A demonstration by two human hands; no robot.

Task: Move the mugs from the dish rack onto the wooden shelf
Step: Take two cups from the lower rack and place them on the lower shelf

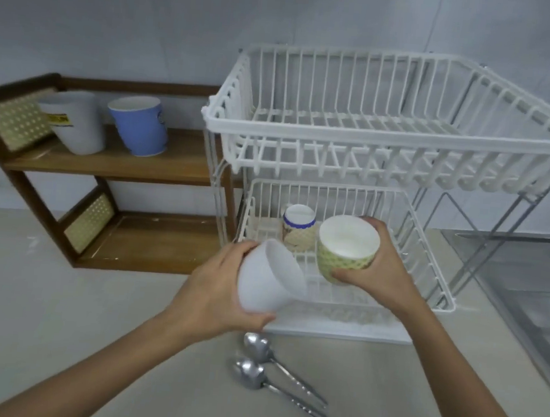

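Observation:
My left hand [214,293] grips a plain white mug [269,279], tilted, just in front of the white dish rack [356,139]. My right hand [383,264] holds a green-patterned mug [346,249] over the rack's lower basket. One more mug with a blue rim [298,228] stands in that lower basket behind them. The wooden shelf [144,167] is to the left; on its upper board stand a white mug [76,124] and a blue mug [139,126]. Its lower board [154,241] is bare.
Two metal spoons [272,371] lie on the counter in front of the rack. A steel sink [532,287] sits at the right. The rack's upper basket holds nothing. A tiled wall runs behind everything.

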